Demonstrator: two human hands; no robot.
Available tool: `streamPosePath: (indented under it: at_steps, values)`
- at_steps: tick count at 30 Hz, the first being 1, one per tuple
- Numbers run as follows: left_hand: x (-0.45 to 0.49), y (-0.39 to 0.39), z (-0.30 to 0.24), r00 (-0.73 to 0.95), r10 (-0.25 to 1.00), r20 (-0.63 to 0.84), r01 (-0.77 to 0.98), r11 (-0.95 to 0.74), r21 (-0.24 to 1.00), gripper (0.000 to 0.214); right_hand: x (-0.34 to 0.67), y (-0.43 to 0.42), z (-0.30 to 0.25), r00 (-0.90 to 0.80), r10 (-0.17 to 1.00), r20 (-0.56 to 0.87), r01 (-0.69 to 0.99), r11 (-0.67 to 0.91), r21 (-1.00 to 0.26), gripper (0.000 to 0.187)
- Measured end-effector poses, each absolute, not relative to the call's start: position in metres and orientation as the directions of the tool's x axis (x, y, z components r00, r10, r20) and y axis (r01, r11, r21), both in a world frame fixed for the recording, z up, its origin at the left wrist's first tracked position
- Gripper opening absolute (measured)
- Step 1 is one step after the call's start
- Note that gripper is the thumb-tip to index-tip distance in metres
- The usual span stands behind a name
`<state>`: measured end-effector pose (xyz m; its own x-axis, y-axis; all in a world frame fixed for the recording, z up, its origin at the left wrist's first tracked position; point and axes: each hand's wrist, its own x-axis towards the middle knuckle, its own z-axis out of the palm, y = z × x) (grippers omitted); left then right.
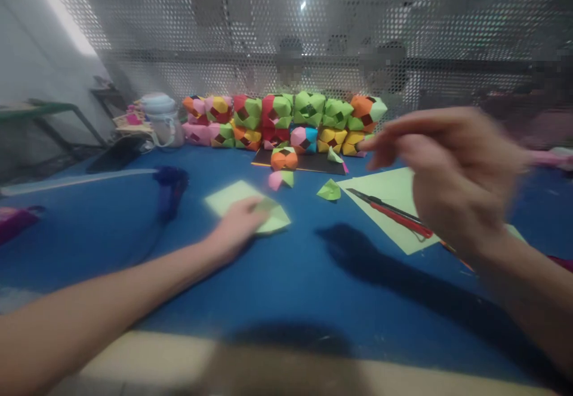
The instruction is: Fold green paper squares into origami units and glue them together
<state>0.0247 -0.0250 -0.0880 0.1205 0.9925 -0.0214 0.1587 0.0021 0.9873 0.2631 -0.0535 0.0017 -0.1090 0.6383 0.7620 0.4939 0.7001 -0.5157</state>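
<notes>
One perforated metal panel [250,32] stands across the far side. Before it lies one blue worktop [250,294]; its pale near edge runs just in front of me, and a broad bare stretch between that edge and the papers leaves room for moving.

I have two hands over it. My left hand [239,220] lies on one pale green paper [228,198], left of centre; the fingers are blurred, and I cannot tell whether they grip it or only press it. My right hand [459,169] is raised, its fingers bent with the tips close together; whether they pinch anything I cannot tell.

Under that hand in my view spreads a larger green sheet [376,184], one corner pointing towards me. I count fourteen paper balls [308,108] stacked along the back, seven above seven, and one white bottle [166,124] at their left.

One black sheet [304,162] lies before the stack, with a single orange-and-green ball [284,159] at its near edge. One blue glue gun [169,190] stands left of my paper, with open worktop between them. One red-and-black utility knife [394,214] lies on the larger sheet. Smallest are three folded pieces [330,191]: two green, one pink-and-green. A clear strip separates the nearer green one from my paper.
</notes>
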Motion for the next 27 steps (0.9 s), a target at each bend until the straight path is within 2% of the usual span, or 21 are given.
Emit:
streamPosePath:
  at_steps: [2, 4, 8, 10, 13, 18, 21, 24, 27]
  values:
    - [0.024, -0.024, -0.09, 0.114, 0.993, -0.013, 0.161, -0.006, 0.987, 0.011, 0.27, -0.024, -0.008, -0.058, 0.757, 0.65, 0.622, 0.537, -0.57, 0.01]
    - [0.023, -0.023, -0.091, 0.118, 0.993, -0.009, 0.16, -0.01, 0.987, 0.014, 0.279, 0.005, -0.024, -0.011, 0.885, 0.466, 0.767, 0.307, -0.564, 0.01]
    - [0.022, -0.022, -0.093, 0.119, 0.993, -0.014, 0.183, -0.008, 0.983, 0.016, 0.29, 0.037, -0.062, -0.047, 0.967, 0.252, 0.883, 0.158, -0.442, 0.026]
    - [0.022, -0.023, -0.092, 0.114, 0.993, -0.01, 0.21, -0.015, 0.978, 0.016, 0.289, 0.041, -0.076, -0.042, 0.977, 0.209, 0.895, 0.129, -0.427, 0.035]
    - [0.022, -0.023, -0.091, 0.113, 0.994, -0.001, 0.242, -0.026, 0.97, 0.016, 0.283, 0.042, -0.087, -0.007, 0.974, 0.227, 0.892, 0.109, -0.439, 0.04]
    - [0.025, -0.025, -0.088, 0.124, 0.992, -0.009, 0.24, -0.021, 0.971, 0.016, 0.28, 0.044, -0.096, -0.066, 0.964, 0.258, 0.868, 0.183, -0.461, 0.016]
    - [0.026, -0.026, -0.087, 0.121, 0.993, -0.018, 0.232, -0.01, 0.973, 0.015, 0.278, 0.042, -0.098, -0.107, 0.95, 0.294, 0.851, 0.241, -0.467, 0.013]
    - [0.027, -0.025, -0.087, 0.141, 0.99, -0.015, 0.233, -0.018, 0.972, 0.014, 0.272, 0.034, -0.093, -0.104, 0.944, 0.313, 0.797, 0.267, -0.541, 0.015]
    - [0.026, -0.025, -0.089, 0.164, 0.986, -0.021, 0.217, -0.016, 0.976, 0.016, 0.256, 0.015, -0.081, -0.147, 0.95, 0.275, 0.657, 0.302, -0.691, 0.016]
